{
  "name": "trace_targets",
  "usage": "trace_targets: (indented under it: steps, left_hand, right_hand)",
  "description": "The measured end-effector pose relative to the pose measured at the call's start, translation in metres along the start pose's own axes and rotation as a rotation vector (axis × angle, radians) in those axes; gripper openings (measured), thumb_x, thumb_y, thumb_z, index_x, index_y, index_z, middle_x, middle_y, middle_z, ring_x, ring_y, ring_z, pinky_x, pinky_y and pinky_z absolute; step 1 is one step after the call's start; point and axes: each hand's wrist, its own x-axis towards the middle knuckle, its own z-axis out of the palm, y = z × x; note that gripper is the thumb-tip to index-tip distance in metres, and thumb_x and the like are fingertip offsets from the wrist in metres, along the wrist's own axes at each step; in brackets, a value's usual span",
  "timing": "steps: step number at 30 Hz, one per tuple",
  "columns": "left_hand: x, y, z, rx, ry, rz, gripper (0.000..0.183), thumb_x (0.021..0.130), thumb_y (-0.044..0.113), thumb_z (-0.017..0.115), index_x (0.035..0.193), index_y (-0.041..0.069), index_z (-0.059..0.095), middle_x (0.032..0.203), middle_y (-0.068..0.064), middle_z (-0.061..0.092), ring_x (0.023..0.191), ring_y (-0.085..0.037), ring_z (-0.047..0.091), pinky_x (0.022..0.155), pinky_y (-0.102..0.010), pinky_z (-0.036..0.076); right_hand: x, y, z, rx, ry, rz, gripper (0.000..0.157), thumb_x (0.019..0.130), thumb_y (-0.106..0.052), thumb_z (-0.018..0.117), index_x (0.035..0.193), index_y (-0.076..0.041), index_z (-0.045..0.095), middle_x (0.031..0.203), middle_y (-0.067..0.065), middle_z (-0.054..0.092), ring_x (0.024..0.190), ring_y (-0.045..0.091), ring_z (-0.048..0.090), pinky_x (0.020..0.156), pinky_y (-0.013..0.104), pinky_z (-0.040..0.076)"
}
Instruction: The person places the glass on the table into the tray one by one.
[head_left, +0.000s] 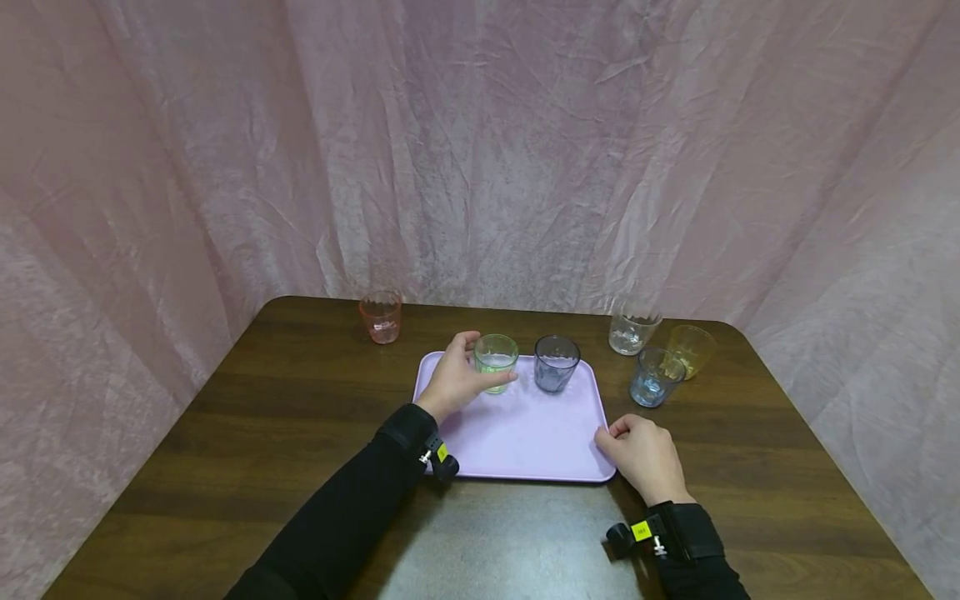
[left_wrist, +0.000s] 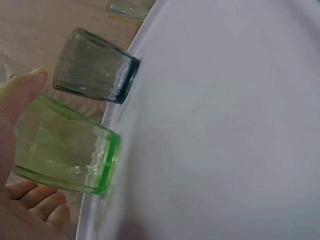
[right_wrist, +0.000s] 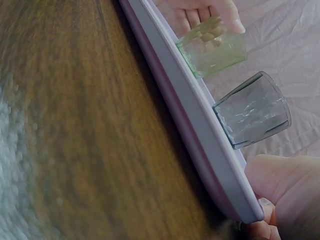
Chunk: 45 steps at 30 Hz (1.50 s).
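A light purple tray lies on the table. On its far part stand a green glass and, to the right, a dark grey glass, both upright. My left hand is around the green glass, thumb on the near side, fingers behind on the left. In the left wrist view the thumb looks slightly apart from the glass wall. At the tray's right edge, near the front corner, my right hand pinches the rim, thumb above and fingertips partly hidden beneath it.
Right of the tray stand a blue glass, a yellow glass and a clear glass. A pink-orange glass is at the back left. Behind the brown wooden table hangs a pale pink curtain.
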Motion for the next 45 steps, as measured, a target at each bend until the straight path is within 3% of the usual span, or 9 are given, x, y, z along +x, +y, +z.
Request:
trace_targets:
  steps: [11, 22, 45]
  left_hand:
    - [0.001, 0.004, -0.013, -0.108, -0.016, 0.031, 0.098, 0.074, 0.04, 0.089, 0.146, 0.005, 0.033, 0.143, -0.015, 0.041, 0.129, -0.027, 0.038, 0.105, -0.046, 0.038]
    - [0.001, 0.01, -0.029, -0.085, 0.009, 0.018, 0.098, 0.073, 0.054, 0.084, 0.146, 0.011, 0.035, 0.142, -0.01, 0.042, 0.13, -0.029, 0.037, 0.106, -0.046, 0.037]
    - [0.006, 0.02, -0.06, -0.082, 0.085, 0.046, 0.099, 0.074, 0.062, 0.079, 0.146, 0.009, 0.037, 0.14, -0.01, 0.045, 0.128, -0.028, 0.04, 0.104, -0.045, 0.039]
  right_hand:
    - [-0.001, 0.0, -0.001, 0.007, -0.007, -0.001, 0.022, 0.084, -0.032, 0.07, 0.074, -0.013, 0.066, 0.069, 0.0, 0.063, 0.064, 0.021, 0.054, 0.052, 0.032, 0.04]
    - [-0.001, 0.0, 0.0, 0.006, -0.015, 0.0, 0.022, 0.084, -0.033, 0.068, 0.074, -0.013, 0.066, 0.069, 0.0, 0.063, 0.063, 0.021, 0.053, 0.052, 0.032, 0.039]
    - [-0.001, -0.001, -0.001, 0.007, -0.016, 0.002, 0.023, 0.084, -0.034, 0.069, 0.075, -0.013, 0.066, 0.069, 0.0, 0.063, 0.064, 0.021, 0.054, 0.052, 0.032, 0.04]
